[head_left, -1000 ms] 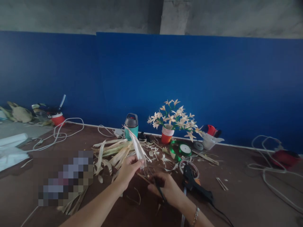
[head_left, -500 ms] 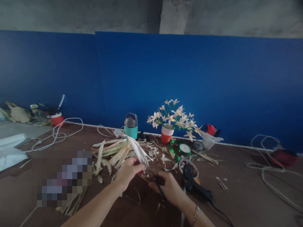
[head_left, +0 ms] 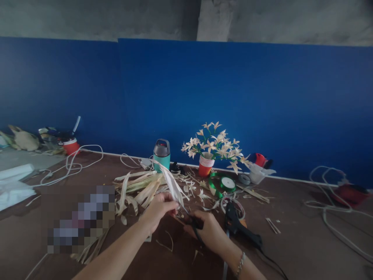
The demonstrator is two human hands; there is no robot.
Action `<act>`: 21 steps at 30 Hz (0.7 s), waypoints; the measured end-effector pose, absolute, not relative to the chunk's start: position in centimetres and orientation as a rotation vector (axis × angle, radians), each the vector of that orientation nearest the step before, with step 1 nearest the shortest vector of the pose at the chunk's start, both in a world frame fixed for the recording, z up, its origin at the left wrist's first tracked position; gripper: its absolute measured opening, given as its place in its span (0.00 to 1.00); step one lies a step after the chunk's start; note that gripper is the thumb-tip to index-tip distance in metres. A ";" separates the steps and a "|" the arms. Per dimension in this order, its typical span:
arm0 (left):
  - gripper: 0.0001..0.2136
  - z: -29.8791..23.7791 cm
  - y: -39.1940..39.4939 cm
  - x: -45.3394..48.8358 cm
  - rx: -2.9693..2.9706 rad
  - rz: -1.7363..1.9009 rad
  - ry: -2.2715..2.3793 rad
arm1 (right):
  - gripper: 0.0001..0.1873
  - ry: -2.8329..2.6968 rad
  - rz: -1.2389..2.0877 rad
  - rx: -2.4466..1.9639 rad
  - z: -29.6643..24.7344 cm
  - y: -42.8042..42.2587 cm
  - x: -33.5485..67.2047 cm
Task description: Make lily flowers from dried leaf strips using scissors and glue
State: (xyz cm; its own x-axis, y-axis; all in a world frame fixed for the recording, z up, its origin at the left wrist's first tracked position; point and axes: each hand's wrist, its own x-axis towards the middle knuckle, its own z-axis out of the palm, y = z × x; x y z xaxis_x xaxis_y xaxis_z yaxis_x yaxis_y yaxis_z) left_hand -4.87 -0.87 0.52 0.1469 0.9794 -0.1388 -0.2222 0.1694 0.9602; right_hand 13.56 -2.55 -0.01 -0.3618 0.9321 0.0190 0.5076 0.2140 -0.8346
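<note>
My left hand pinches the lower end of a pale dried leaf strip, which stands up and leans away to the left. My right hand is closed round the black handles of a pair of scissors, whose blades point at the base of the strip just below my left fingers. Both hands hover over the brown table, in front of a heap of dried leaves.
A black glue gun lies right of my right hand. Behind are a teal bottle, a red cup of pale handmade flowers, green ribbon, white cables and a blue wall. A blurred patch covers the left table.
My right hand with the scissors has moved up closer to my left hand. The leaf strip has tilted slightly. The view has barely shifted.
</note>
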 end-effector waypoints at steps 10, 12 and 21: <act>0.03 0.8 -0.8 -4.7 1.000 1.112 1.064 | 0.10 -1.935 1.061 -1.337 0.2 -2.7 13.5; 0.03 0.8 -0.8 -4.7 1.000 1.101 1.061 | 0.09 -1.935 1.054 -1.347 0.3 -2.7 13.4; 0.04 0.7 -0.8 -4.8 0.972 1.105 1.032 | 0.08 -1.947 1.040 -1.294 0.0 -2.6 13.6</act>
